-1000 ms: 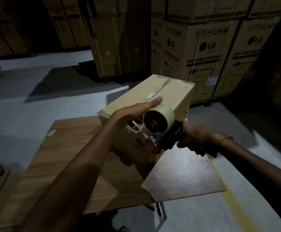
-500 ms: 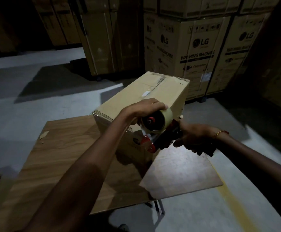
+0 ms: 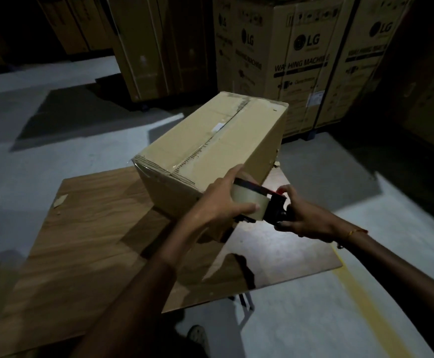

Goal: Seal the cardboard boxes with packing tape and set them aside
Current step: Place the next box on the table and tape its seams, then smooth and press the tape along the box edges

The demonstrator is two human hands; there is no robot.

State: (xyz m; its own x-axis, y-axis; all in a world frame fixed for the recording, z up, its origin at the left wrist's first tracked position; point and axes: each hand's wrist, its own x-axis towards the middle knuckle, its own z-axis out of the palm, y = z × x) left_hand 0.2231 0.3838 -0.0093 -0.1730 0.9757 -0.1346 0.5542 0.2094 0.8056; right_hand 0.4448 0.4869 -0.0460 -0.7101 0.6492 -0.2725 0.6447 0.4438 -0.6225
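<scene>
A scrap of paper (image 3: 60, 200) lies near the left far corner of the wooden table (image 3: 86, 228). To its right a closed cardboard box (image 3: 210, 148) sits on the table's far part, its top flaps meeting in a seam that runs away from the camera, with shiny tape over the near end of that seam. The left hand (image 3: 219, 202) is curled around the roll of packing tape (image 3: 249, 202), thumb on the roll's face, fingers over its top, just at the box's near right corner. The roll sits in a tape dispenser (image 3: 275, 209) whose dark handle is gripped by the right hand (image 3: 307, 218), a thin bracelet (image 3: 354, 232) on that wrist. Behind, tall LG washing machine cartons (image 3: 301, 60) stand on the grey floor
</scene>
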